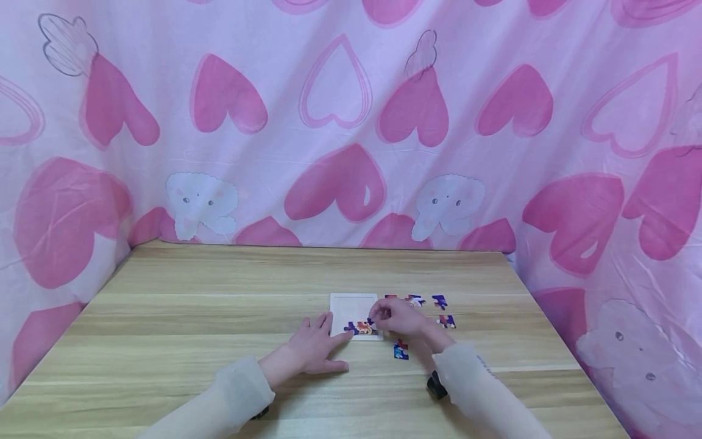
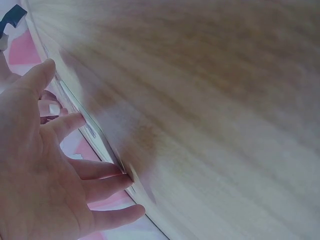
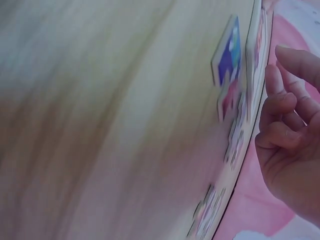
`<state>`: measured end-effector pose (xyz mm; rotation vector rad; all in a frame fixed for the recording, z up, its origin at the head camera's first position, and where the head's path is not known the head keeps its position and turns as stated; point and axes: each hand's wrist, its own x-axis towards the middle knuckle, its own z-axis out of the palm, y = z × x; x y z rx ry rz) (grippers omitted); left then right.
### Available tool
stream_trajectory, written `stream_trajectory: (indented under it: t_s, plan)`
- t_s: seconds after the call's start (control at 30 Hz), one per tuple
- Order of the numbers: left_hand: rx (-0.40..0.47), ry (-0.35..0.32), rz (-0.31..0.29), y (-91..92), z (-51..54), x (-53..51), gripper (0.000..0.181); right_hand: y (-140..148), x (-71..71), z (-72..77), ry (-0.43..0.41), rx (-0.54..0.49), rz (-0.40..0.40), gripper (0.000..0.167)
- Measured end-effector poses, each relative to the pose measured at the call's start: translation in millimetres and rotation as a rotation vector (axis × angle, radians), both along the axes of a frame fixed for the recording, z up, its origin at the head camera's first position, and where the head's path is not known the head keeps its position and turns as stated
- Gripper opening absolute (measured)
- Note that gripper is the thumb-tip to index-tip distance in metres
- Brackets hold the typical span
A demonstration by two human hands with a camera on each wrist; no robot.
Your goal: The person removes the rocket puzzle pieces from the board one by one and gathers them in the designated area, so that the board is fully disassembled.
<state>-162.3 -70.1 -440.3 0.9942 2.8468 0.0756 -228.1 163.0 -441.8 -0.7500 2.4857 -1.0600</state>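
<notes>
A shallow white puzzle tray (image 1: pixel 338 308) lies on the table, with joined colourful jigsaw pieces (image 1: pixel 362 328) along its near side. My left hand (image 1: pixel 314 346) rests flat, fingers spread, at the tray's left and near edges, its index fingertip by the pieces. In the left wrist view the left hand (image 2: pixel 55 165) has its fingertips along the tray rim. My right hand (image 1: pixel 399 317) bends over the tray's right side, its thumb and finger pinching a dark blue puzzle piece (image 1: pixel 370 321). The right wrist view shows the right hand (image 3: pixel 292 120) with curled fingers; that piece is hidden there.
Loose jigsaw pieces lie right of the tray: one piece (image 1: pixel 401 350) nearer me, one piece (image 1: pixel 440 302) farther back, another piece (image 1: pixel 447 321) by the right forearm, and others partly behind the hand. A wood-grain table (image 1: pixel 192 317) meets a pink heart-patterned curtain (image 1: pixel 329 183) behind.
</notes>
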Motion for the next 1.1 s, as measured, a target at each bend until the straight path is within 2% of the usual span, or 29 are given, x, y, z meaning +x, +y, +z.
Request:
stream_trajectory:
  t_s: [0.37,0.73,1.1]
  plan:
    - [-0.012,0.004,0.002,0.3,0.2,0.1,0.066,-16,-0.9,-3.3,0.040,0.044,0.004,0.015]
    - [-0.008,0.011,-0.002,-0.5,-1.0,0.4,0.066,-23,-5.0,-10.8,-0.049,0.060,-0.072,0.014]
    - [-0.007,0.008,-0.004,-1.5,-1.8,0.6,0.067,-25,-4.5,-8.5,-0.078,0.070,-0.066,0.015]
